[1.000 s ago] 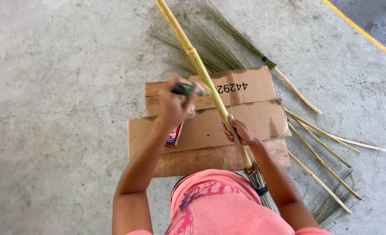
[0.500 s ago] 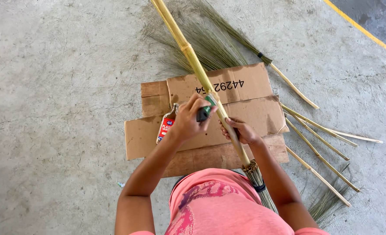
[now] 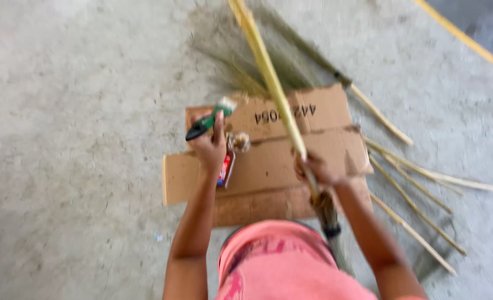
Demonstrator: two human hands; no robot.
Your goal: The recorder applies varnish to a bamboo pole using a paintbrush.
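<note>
My left hand (image 3: 210,145) grips a small tool with a green and black handle (image 3: 205,123), held over the left part of a flattened cardboard sheet (image 3: 269,166). My right hand (image 3: 316,169) is closed around a long yellow bamboo pole (image 3: 266,69) that slants up and away from me across the cardboard. The pole's near end carries a dark bound bundle of bristles (image 3: 329,214) by my lap. A red and white tube (image 3: 225,169) and a small roll (image 3: 240,141) lie on the cardboard just right of my left hand. The picture is blurred.
A grass broom head (image 3: 241,64) lies on the concrete floor beyond the cardboard. Several thin bamboo sticks (image 3: 413,175) are scattered to the right. A yellow painted line (image 3: 463,39) crosses the far right corner of the floor.
My left hand has swung left with the tool, away from the pole where it was half a second ago. The right hand keeps its grip on the pole.
</note>
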